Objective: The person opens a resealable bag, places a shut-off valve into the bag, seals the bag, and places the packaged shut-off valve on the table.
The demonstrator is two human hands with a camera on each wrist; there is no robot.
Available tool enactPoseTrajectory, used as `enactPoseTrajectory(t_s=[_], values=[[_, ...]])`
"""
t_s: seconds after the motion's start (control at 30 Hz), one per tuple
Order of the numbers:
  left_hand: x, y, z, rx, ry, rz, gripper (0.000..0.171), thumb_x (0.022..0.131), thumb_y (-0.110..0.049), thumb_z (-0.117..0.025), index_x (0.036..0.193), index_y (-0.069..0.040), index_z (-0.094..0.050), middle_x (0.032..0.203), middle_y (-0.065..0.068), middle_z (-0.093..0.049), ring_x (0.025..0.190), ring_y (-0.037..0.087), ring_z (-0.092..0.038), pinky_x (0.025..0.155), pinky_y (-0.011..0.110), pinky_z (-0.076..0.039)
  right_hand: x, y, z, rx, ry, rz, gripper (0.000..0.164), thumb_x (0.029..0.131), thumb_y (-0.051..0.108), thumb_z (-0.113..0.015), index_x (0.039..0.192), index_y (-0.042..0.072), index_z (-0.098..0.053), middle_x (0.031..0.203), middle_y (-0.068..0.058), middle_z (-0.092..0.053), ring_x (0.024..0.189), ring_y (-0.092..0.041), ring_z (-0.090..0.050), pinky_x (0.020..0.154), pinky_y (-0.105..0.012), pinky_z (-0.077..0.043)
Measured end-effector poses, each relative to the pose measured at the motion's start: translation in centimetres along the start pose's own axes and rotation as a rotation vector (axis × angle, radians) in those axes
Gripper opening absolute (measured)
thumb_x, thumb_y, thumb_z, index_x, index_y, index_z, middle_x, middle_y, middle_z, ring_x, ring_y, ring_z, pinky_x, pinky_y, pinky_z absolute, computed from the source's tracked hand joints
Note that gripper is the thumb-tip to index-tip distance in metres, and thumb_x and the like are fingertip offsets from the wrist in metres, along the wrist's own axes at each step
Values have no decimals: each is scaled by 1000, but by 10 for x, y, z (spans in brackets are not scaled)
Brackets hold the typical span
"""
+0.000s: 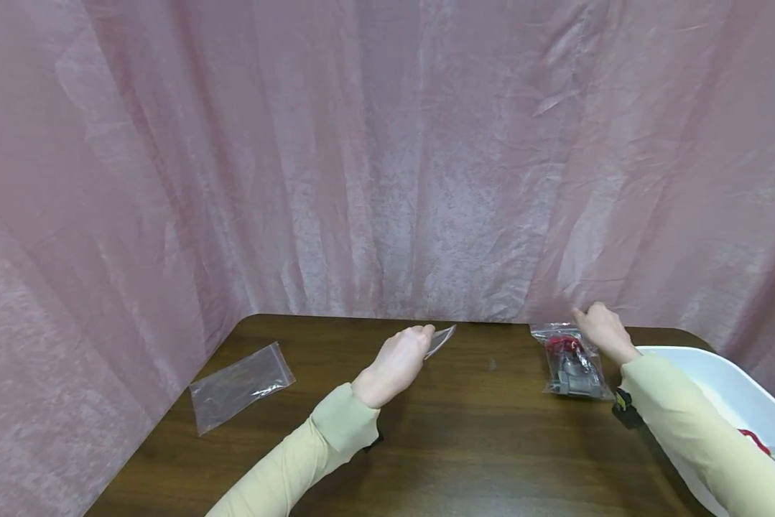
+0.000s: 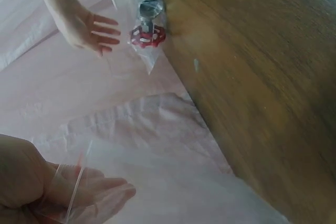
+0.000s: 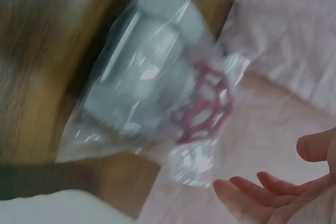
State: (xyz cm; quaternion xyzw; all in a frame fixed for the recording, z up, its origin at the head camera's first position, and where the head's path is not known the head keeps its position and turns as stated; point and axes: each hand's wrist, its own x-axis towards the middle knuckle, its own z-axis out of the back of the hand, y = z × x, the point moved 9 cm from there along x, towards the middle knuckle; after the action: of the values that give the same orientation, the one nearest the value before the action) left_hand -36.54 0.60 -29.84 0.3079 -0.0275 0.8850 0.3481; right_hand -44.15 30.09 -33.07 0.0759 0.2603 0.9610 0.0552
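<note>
My left hand (image 1: 396, 362) pinches a clear zip bag (image 1: 440, 340) above the middle of the table; most of that bag is hidden behind the hand in the head view. In the left wrist view, the bag's film spreads out past the fingers (image 2: 105, 190). A grey valve with a red handwheel (image 1: 574, 366) lies in its own clear zip bag at the table's right. Just beyond it, my right hand (image 1: 603, 330) is apart from the bagged valve, with its fingers (image 3: 252, 195) spread and nothing between them.
Another clear zip bag (image 1: 241, 388) lies flat on the left of the brown table (image 1: 478, 445). At the right stands a white bin (image 1: 704, 359), with a red-handled part (image 1: 754, 439) partly showing inside. Pink curtain (image 1: 387, 158) hangs behind the table's far edge.
</note>
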Motion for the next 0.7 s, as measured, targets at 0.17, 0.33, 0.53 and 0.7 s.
enactPoseTrajectory(t_s=[0.17, 0.33, 0.53, 0.7], values=[[4, -7, -1, 6, -1, -25, 24, 74, 15, -60, 85, 0, -46, 70, 9, -57, 58, 21, -59, 42, 25, -44, -9, 35, 0, 56, -62, 152, 38, 93, 22, -41, 104, -14, -48, 101, -33, -52, 94, -47, -49, 74, -52, -39], [5, -11, -1, -2, -29, -56, 26, 73, 16, -59, 86, 1, -42, 64, 9, -54, 56, 20, -58, 40, 25, -43, -18, 67, 0, 97, -102, 283, 32, 92, 16, -46, 107, -12, -52, 99, -27, -57, 86, -38, -55, 72, -48, -41], [5, -18, -3, -83, -9, -103, 29, 74, 17, -56, 85, -2, -39, 66, 5, -50, 57, 17, -53, 43, 23, -41, -37, 97, -2, 117, -98, 377, 23, 92, 18, -51, 96, -2, -63, 84, -12, -62, 60, -20, -54, 59, -39, -42], [7, -23, -5, -153, 22, -131, 30, 71, 18, -58, 85, -4, -43, 73, 3, -52, 61, 14, -50, 46, 20, -39, -57, 119, -3, 154, -103, 473, 15, 91, 15, -55, 87, 6, -67, 81, -5, -64, 69, -17, -55, 62, -36, -41]])
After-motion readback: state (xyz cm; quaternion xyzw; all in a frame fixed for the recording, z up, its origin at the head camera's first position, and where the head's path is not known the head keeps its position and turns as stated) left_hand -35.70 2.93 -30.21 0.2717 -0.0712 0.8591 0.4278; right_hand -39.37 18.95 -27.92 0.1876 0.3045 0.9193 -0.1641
